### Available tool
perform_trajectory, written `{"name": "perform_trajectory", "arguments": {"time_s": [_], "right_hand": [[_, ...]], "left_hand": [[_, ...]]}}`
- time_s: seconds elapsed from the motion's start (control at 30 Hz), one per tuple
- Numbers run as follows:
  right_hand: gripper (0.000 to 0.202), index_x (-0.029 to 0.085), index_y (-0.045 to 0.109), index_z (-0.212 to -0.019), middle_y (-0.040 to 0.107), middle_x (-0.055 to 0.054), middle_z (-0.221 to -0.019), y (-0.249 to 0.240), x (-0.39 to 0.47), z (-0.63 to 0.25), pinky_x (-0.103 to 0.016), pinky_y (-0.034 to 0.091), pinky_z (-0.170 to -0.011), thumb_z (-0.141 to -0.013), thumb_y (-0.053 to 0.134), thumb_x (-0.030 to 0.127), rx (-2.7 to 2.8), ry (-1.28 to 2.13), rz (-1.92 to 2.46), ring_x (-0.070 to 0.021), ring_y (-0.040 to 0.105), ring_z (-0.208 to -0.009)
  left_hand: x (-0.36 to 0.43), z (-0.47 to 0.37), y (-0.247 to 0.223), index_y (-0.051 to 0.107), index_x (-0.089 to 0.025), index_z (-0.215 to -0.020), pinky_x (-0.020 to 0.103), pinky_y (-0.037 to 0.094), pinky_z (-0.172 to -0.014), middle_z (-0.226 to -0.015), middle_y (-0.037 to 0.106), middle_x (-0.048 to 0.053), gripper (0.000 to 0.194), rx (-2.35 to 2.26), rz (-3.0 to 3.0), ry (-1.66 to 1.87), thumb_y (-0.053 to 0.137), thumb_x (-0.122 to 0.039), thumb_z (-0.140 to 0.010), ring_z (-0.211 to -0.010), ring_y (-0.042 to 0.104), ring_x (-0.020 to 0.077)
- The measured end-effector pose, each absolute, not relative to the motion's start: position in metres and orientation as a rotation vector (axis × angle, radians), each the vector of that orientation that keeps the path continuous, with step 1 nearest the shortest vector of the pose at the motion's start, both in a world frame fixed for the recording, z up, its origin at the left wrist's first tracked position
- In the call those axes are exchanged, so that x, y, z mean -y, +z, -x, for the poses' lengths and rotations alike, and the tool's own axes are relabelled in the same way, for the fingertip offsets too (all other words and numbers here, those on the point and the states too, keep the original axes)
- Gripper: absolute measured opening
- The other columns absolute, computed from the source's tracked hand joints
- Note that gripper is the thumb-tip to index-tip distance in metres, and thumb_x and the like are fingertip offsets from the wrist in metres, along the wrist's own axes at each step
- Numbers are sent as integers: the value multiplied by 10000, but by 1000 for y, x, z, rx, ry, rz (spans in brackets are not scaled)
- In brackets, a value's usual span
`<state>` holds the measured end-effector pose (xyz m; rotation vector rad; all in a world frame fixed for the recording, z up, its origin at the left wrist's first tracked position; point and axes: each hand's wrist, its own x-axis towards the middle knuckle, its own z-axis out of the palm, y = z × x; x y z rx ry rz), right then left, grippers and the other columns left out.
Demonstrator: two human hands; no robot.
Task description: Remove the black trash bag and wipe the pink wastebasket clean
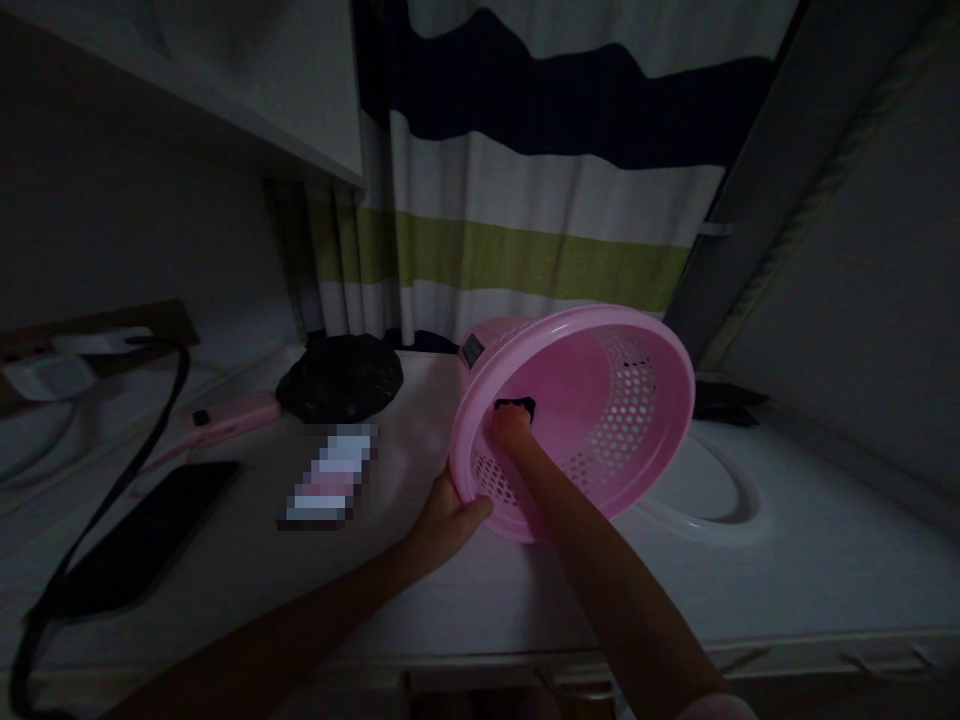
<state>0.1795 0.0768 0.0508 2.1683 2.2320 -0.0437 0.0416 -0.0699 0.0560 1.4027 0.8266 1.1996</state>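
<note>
A pink plastic basket [570, 330] with holes in its wall lies tilted on the white desk, its open mouth toward me. My left hand [450, 510] grips the rim at the lower left, thumb on the near side and fingers behind it. Inside the basket is my right hand [513, 425], closed like a fist. A small dark thing [525, 406], perhaps a cloth, shows around its knuckles. The fingers are mostly hidden, and the light is dim.
Left of the basket are a black plastic bag [341, 378], a lit phone [330, 480], a dark tablet-like slab [150, 535], a pink device [232, 415] and a black cable [139, 460]. Right of it lie a pale ring [739, 495] and a black item [727, 402]. A striped curtain [525, 240] hangs behind.
</note>
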Motion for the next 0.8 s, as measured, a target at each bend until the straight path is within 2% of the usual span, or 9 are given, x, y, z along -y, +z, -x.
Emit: {"name": "perform_trajectory", "arguments": {"time_s": [0.07,0.13,0.23,0.3,0.4,0.63,0.8], "right_hand": [[402,-8,521,-1142,532,-274,-1139,53,-76,-186,-472,358,-894,-863,281,153,-2245,-18,-2154,-301,485,-1112],[391,62,488,-1202,517,-206,-1201,55,-72,-196,-419,349,-929,-869,315,173,-2323,-25,-2069,-258,477,-1130],[447,211,388,-1294,409,-57,-1337,57,-64,-215,-311,288,-1005,-849,405,169,-2494,-84,-1864,-162,380,-1221],[485,247,348,-1314,338,-10,-1378,54,-57,-226,-280,246,-1033,-843,419,153,-2639,-162,-1750,-121,319,-1256],[495,247,364,-1304,315,-6,-1385,49,-44,-236,-306,230,-1051,-828,441,135,-2805,-338,-1678,-122,305,-1264],[494,255,443,-1257,371,11,-1353,45,-16,-245,-338,174,-1082,-793,466,88,-3113,-739,-1318,-147,289,-1269],[562,278,403,-1280,321,27,-1374,49,-11,-250,-366,158,-1086,-771,449,44,-3097,-821,-1277,-171,284,-1270]], "left_hand": [[68,-40,56,529,-137,-1026,336,426,-857,-977,623,52,461,-847,-1322,1237,561,-145,-566,-942,557,222],[64,-40,52,521,-128,-1046,344,414,-875,-1006,611,63,482,-852,-1253,1262,564,-154,-567,-969,545,229],[58,-39,43,530,-128,-1038,349,395,-900,-1021,603,71,461,-799,-1204,1277,583,-157,-581,-994,531,231],[55,-40,39,539,-131,-1033,351,389,-907,-1024,603,70,446,-742,-1203,1260,588,-160,-591,-997,528,228],[54,-40,37,555,-136,-1022,350,393,-895,-1011,610,65,445,-711,-1190,1250,586,-154,-579,-979,532,224],[52,-40,37,576,-121,-892,343,411,-840,-886,612,57,381,-738,-1174,1238,560,-128,-512,-884,538,225],[51,-40,33,560,-119,-892,343,409,-839,-866,586,47,351,-715,-1205,1241,534,-130,-542,-852,518,205]]}}
